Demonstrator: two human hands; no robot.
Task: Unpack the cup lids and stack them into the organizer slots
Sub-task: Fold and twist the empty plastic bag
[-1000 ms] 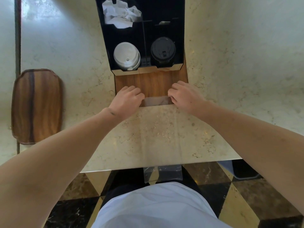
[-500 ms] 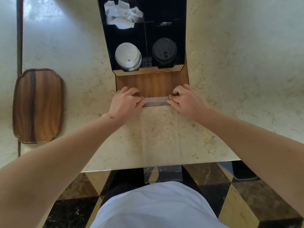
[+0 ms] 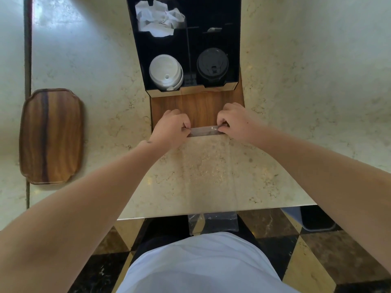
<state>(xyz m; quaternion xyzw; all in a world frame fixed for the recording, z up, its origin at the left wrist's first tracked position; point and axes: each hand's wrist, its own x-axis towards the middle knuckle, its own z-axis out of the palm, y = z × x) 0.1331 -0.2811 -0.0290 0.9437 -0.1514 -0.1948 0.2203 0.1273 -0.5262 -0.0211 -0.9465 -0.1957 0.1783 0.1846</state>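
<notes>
A black organizer [image 3: 232,39] stands on the marble counter. A stack of white lids [image 3: 165,72] fills its front left slot and a stack of black lids [image 3: 212,65] its front right slot. A clear plastic bag lies flat along the counter, and its folded end [image 3: 204,131] sits at the organizer's wooden front face [image 3: 198,106]. My left hand [image 3: 171,129] pinches the left corner of that fold. My right hand [image 3: 237,121] pinches the right corner. The bag's near end [image 3: 212,224] hangs over the counter edge.
Crumpled white paper [image 3: 157,19] sits in the organizer's back left compartment. A wooden tray [image 3: 50,136] lies at the left on the counter. The counter edge [image 3: 211,213] runs just in front of my body, with a chequered floor below.
Both hands have drawn slightly toward me and gone from lying over the bag's end to pinching its folded corners, which now show as a narrow raised strip between them.
</notes>
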